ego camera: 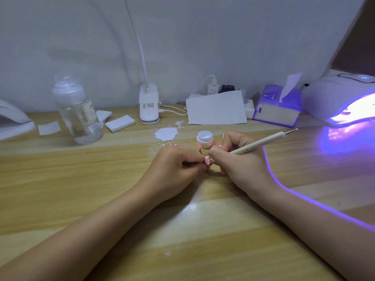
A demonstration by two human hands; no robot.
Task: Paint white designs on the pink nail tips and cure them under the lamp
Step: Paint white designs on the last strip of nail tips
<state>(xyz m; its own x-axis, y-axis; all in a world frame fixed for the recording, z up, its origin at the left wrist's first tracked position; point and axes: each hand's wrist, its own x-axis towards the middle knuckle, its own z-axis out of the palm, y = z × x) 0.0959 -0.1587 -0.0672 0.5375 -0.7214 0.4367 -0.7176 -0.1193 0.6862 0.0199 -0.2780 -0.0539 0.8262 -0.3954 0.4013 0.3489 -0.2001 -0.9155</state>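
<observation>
Wooden tabletop (60,179) under a pale wall is where I work, and both my forearms lie on it.

My left hand (174,167) has its fingers (194,159) curled, and they pinch a thin holder with a pink nail tip (269,161) on its end; some white dots are already on the tip. My right hand (239,159) is just beside it, almost touching, and its fingers grip a white dotting pen (263,141) like a pencil. The working end of the pen is hidden behind my thumb, so I cannot tell if it touches the tip. The long axis of the pen goes up and to the right, away from the tip, and its far metal ball points toward the lamp. The tip lies to the left of my right fingers, very near, so I judge the next dot needs only a small move of the pen.

Just behind my hands stands a small open jar (204,138), probably the white gel. Behind it is a white spill (165,133) on the wood. Farther left stand a clear bottle (78,110) and some white pads (119,124). At the back are a clip lamp base (148,104), a sheet of paper (216,108) and a tissue box (278,110).

The curing lamp (341,98) is at the far right, lit violet, well apart from the tip. My right hand is nearer to it, but the left one holds the tip.
</observation>
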